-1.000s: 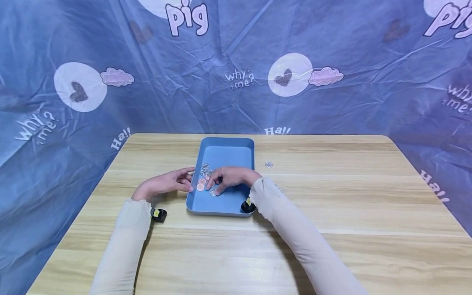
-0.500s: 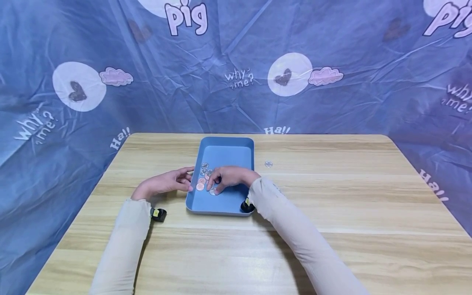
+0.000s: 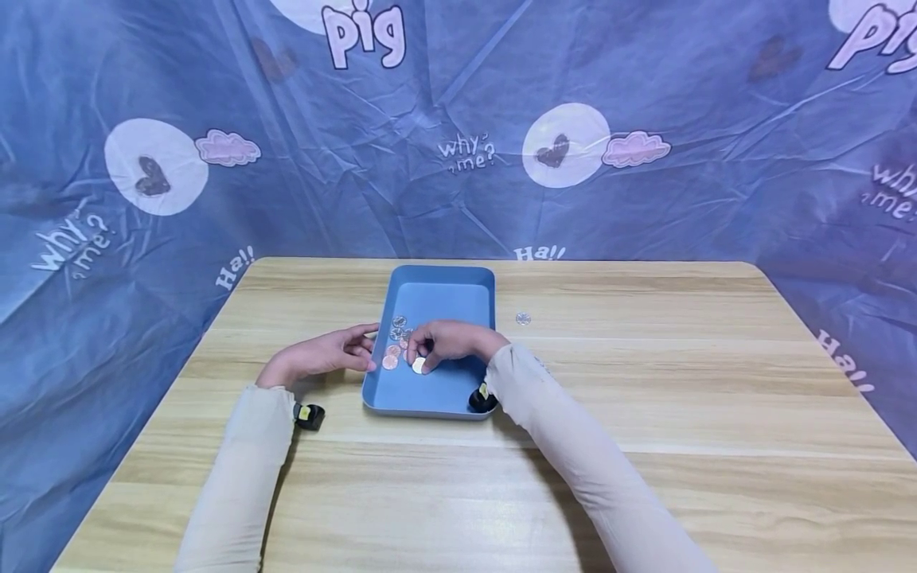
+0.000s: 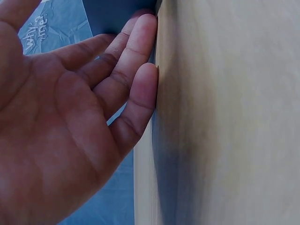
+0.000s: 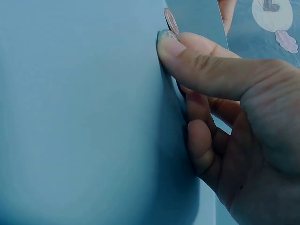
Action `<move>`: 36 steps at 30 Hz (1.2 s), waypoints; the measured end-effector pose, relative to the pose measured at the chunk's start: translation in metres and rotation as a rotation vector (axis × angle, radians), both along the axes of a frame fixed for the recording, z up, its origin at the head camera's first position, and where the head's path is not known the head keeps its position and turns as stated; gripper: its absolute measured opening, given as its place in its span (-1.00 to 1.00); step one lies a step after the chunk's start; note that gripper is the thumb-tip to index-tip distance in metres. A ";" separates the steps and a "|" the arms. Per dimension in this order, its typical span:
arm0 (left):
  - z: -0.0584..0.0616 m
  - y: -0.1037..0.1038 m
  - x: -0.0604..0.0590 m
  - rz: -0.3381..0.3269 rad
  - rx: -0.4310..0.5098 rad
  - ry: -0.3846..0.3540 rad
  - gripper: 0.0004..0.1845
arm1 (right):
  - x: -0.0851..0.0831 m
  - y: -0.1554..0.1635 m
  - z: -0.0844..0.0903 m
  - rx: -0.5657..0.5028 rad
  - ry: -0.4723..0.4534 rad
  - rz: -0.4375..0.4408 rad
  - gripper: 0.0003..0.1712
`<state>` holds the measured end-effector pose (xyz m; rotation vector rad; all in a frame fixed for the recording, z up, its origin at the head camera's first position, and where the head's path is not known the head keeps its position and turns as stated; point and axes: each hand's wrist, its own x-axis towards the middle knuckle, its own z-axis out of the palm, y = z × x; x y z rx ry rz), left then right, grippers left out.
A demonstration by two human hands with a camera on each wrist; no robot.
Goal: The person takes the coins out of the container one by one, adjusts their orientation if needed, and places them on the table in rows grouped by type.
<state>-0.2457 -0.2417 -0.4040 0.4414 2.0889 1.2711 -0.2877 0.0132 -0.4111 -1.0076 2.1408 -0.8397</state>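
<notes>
A blue rectangular tray (image 3: 444, 298) lies on the wooden table. Inside it, my right hand (image 3: 450, 341) pinches a silver coin (image 3: 419, 365) between thumb and index finger, close over the tray floor. The right wrist view shows the thumb over most of that coin (image 5: 166, 33), with a copper-coloured coin (image 5: 171, 20) just beyond. Copper-coloured coins (image 3: 390, 362) and several silver coins (image 3: 399, 321) lie along the tray's left side, some partly behind the right fingers. My left hand (image 3: 322, 356) rests by the tray's left wall, fingers loosely bent and palm bare in the left wrist view.
Right of the tray, a silver coin (image 3: 524, 318) lies on the wooden table (image 3: 645, 358). Another coin (image 3: 542, 365) peeks out beside the right sleeve. A blue printed cloth (image 3: 458, 199) hangs behind the table and at both sides.
The silver coin under my right fingertips lay flat on the tray; now it is tilted up, bright, and pinched. The right hand has shifted slightly; my left hand stays put.
</notes>
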 end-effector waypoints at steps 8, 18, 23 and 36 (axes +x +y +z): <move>-0.001 0.002 -0.001 -0.017 0.011 0.015 -0.05 | -0.001 0.003 0.000 -0.024 -0.020 -0.019 -0.75; -0.002 0.001 -0.002 -0.009 -0.010 0.026 -0.05 | 0.001 0.003 0.004 -0.012 -0.028 -0.057 -0.77; -0.001 0.000 -0.001 -0.007 -0.014 0.023 -0.04 | -0.001 0.005 0.006 -0.002 -0.070 -0.083 -0.79; -0.003 -0.001 -0.001 -0.017 0.007 0.018 -0.06 | -0.019 0.027 0.050 -0.054 0.007 -0.169 -0.78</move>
